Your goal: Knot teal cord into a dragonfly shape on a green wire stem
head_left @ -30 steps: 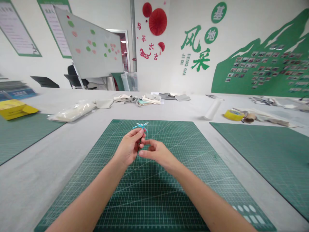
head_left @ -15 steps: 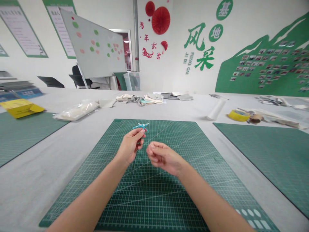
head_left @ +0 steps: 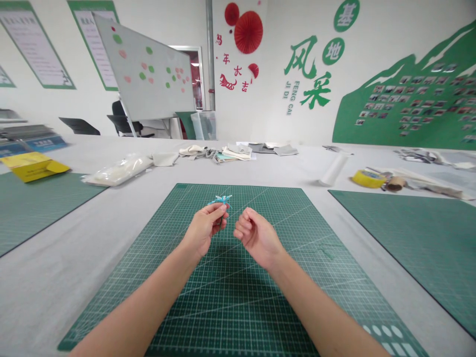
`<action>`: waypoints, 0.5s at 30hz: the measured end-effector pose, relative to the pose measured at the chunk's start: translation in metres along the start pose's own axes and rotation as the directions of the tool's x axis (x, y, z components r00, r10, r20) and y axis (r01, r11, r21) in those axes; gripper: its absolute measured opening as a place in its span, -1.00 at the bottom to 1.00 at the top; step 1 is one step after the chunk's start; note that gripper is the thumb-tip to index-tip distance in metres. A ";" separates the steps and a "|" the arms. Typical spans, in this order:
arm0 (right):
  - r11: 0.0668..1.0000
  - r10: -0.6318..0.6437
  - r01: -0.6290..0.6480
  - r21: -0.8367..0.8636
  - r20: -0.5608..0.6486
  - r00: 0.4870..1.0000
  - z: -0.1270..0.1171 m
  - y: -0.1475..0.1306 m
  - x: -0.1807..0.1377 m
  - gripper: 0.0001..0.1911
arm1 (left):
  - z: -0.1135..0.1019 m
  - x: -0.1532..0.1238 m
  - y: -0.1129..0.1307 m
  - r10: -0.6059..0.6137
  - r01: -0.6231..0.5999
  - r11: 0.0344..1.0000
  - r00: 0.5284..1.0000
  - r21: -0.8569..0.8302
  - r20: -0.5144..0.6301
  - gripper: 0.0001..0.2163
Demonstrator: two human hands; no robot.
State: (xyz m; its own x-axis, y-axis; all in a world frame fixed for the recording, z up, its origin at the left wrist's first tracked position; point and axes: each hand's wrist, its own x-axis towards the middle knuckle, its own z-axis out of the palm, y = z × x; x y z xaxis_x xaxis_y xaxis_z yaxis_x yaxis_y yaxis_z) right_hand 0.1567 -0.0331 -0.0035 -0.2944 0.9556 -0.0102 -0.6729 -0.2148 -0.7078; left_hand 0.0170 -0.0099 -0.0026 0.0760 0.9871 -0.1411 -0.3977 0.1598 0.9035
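Between the thumb and fingers of my left hand (head_left: 206, 227) is a small light-blue and white piece (head_left: 220, 200) with thin arms sticking out like a star or flower. Its exact kind is too small to make out. My right hand (head_left: 258, 235) hovers just to the right, fingers curled in and closed. Whatever it may hold is hidden, and it does not touch the blue piece. Both hands are raised over a green cutting mat (head_left: 238, 307) with a white grid.
Other green mats lie left (head_left: 44, 208) and right (head_left: 409, 243). Beyond are a yellow box (head_left: 33, 166), a plastic-wrapped pack (head_left: 121, 170), fabric scraps (head_left: 238, 151), a yellow tape roll (head_left: 368, 178) and a white roll (head_left: 333, 169).
My left hand has shifted slightly right and down with the blue-and-white piece. My right hand has turned, its knuckles rising and its curled fingers now facing left.
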 end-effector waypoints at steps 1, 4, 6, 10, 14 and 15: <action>0.999 0.018 -0.018 -0.030 -0.013 1.000 0.000 0.002 0.000 -0.68 | 0.000 0.000 0.000 0.009 -0.009 1.000 1.000 0.007 0.007 -0.81; 0.985 0.091 -0.095 -0.145 -0.033 0.995 -0.001 0.008 0.000 -0.68 | 0.002 -0.001 -0.001 0.046 -0.047 0.998 0.998 0.045 0.034 -0.83; 0.964 0.137 -0.138 -0.225 -0.020 0.990 -0.001 0.012 0.000 -0.68 | 0.002 -0.002 -0.002 0.055 -0.059 0.996 0.997 0.072 0.046 -0.84; 0.932 0.125 -0.115 -0.344 0.007 0.992 0.000 0.017 0.000 -0.68 | 0.001 -0.003 -0.002 0.062 -0.075 0.990 0.991 0.116 0.115 -0.86; 0.899 -0.014 0.007 -0.438 -0.012 1.000 0.000 0.016 0.000 -0.73 | 0.004 -0.004 -0.001 0.070 -0.088 0.987 0.989 0.133 0.133 -0.84; 0.888 -0.061 0.043 -0.457 -0.025 0.998 0.000 0.015 0.000 -0.75 | 0.005 -0.005 0.000 0.072 -0.089 0.987 0.989 0.131 0.132 -0.83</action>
State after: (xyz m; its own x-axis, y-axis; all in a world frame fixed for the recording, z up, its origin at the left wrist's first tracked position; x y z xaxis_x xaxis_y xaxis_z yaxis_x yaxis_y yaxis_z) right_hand 0.1471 -0.0363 -0.0139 -0.2360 0.9716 0.0158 -0.3000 -0.0574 -0.9522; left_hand 0.0215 -0.0148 0.0002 0.1669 0.9857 -0.0215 -0.2799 0.0683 0.9576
